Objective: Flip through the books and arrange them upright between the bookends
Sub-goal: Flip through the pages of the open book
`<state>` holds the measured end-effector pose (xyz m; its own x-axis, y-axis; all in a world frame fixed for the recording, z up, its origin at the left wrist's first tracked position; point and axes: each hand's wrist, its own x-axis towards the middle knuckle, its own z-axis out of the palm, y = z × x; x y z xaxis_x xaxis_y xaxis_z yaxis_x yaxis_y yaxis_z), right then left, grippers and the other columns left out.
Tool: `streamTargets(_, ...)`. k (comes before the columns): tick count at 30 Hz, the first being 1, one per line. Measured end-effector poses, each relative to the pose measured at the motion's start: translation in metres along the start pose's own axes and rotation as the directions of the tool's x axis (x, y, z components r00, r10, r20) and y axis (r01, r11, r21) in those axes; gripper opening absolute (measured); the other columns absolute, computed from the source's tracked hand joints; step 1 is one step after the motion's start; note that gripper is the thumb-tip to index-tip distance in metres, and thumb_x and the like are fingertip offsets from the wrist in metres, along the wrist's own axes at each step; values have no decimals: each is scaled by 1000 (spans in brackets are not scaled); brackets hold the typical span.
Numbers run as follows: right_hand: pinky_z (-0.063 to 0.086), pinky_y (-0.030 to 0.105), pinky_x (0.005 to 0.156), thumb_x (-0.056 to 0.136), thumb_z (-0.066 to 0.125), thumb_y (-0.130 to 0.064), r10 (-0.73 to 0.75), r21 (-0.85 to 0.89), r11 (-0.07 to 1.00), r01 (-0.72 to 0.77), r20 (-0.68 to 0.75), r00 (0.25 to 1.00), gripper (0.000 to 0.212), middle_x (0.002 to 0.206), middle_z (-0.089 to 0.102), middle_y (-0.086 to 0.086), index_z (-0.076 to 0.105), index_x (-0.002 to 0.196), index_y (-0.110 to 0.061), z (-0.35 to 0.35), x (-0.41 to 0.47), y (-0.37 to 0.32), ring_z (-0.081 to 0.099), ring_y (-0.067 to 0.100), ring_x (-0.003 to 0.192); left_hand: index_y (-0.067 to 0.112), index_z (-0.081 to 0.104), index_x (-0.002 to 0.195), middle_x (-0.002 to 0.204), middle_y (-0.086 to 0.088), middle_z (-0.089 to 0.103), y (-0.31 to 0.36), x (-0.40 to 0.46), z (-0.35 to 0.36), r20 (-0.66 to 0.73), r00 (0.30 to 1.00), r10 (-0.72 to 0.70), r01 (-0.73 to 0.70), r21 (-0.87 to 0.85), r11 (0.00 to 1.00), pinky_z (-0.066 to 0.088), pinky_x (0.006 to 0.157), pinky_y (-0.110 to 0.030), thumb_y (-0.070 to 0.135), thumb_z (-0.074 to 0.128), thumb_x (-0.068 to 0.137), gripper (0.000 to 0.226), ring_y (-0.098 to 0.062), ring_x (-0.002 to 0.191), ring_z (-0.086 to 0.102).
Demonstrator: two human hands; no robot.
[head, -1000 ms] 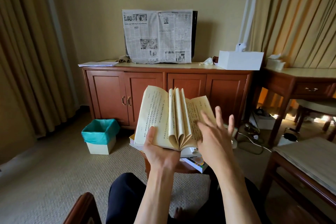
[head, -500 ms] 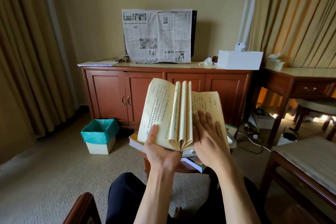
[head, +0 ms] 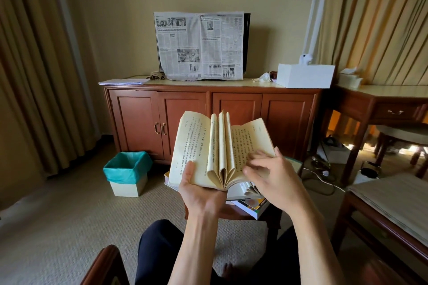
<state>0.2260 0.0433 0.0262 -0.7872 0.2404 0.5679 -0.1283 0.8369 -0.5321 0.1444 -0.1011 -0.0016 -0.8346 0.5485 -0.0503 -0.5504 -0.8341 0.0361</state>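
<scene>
An open book (head: 196, 146) with yellowed pages of vertical print is held up in front of me. My left hand (head: 201, 190) grips it from below at the spine, thumb pressed on the left page. Several leaves stand up in loops at the middle. My right hand (head: 271, 176) rests on the lower right page, fingers curled at the page edge. Under the book, more books (head: 252, 203) lie stacked flat on a small wooden table (head: 234, 214), mostly hidden by my hands. No bookends are visible.
A wooden cabinet (head: 208, 118) stands ahead, with a newspaper (head: 199, 46) draped over a screen and a white box (head: 304, 75) on top. A bin with a teal liner (head: 127, 171) sits on the carpet at left. A desk (head: 382, 104) and a bench (head: 389, 201) are at right.
My right hand went from raised and spread, to flat on the right page, then slid down to the page's lower edge with fingers curled. The book tilted slightly.
</scene>
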Motion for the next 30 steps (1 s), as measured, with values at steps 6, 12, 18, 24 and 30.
streamTargets(6,2,52,123,66,58,-84,-44,-134,990,39,-31,999,78,127,67,-13,73,117,-27,-2,0,-7,48,-1,132,9,62,138,136,-22,66,-1,2,-1,39,999,-10,8,41,999,39,115,-62,33,54,96,49,-43,130,59)
streamTargets(12,0,46,124,77,68,-68,15,-21,1000,-15,2,1000,61,138,58,-19,59,133,-45,-4,-2,-2,44,-3,134,11,65,137,133,-18,69,1,0,1,6,1000,-11,10,18,1000,57,94,-56,31,57,95,48,-38,128,62)
streamTargets(18,7,48,122,89,68,-32,-77,-102,992,77,2,997,36,118,50,-38,68,124,-39,-3,-4,-15,43,-11,125,12,66,135,130,-14,71,4,-1,3,-50,999,7,-7,2,1000,48,109,-52,30,60,93,46,-34,126,64)
streamTargets(24,35,52,106,92,52,-29,-153,-280,960,30,-428,891,27,83,70,-7,68,75,-15,21,0,-21,65,16,82,14,66,135,129,-13,72,0,-2,3,-62,998,1,-6,-74,997,64,70,-45,27,59,93,44,-35,112,68)
streamTargets(30,38,52,108,89,69,-14,-73,-226,972,-61,-539,839,25,112,71,3,62,113,-13,25,1,-21,68,21,97,16,66,136,132,-11,70,2,1,-1,-42,999,-16,13,-69,998,62,67,-43,29,59,92,46,-36,130,60)
